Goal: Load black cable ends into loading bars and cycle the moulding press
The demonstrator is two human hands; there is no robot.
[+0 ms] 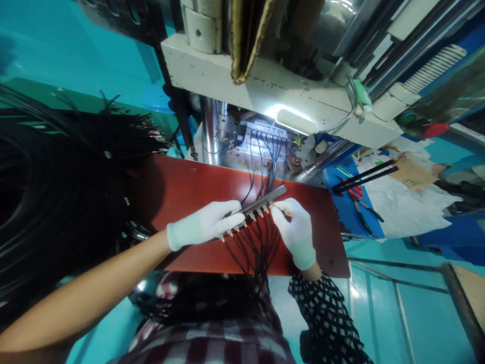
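Observation:
A long dark bar point(261, 202) lies tilted over the reddish-brown board point(178, 187), with a row of small metal connectors along its lower edge. From these, several black cables point(261, 247) run down toward my lap. My left hand point(217, 220), in a white glove, pinches the bar near its left part. My right hand point(295, 222), also gloved, has its fingertips closed at a connector by the bar's right end; the fingers partly cover it. Beyond the bar, other black cables lead into a lit metal fixture point(261, 139) in the press.
A pale press frame point(257, 91) with steel columns stands over the fixture. Large coils of black cable point(45, 212) fill the left side. At right, pliers point(361, 212) and two black rods point(366, 177) rest on a blue surface beside white sheeting point(409, 207).

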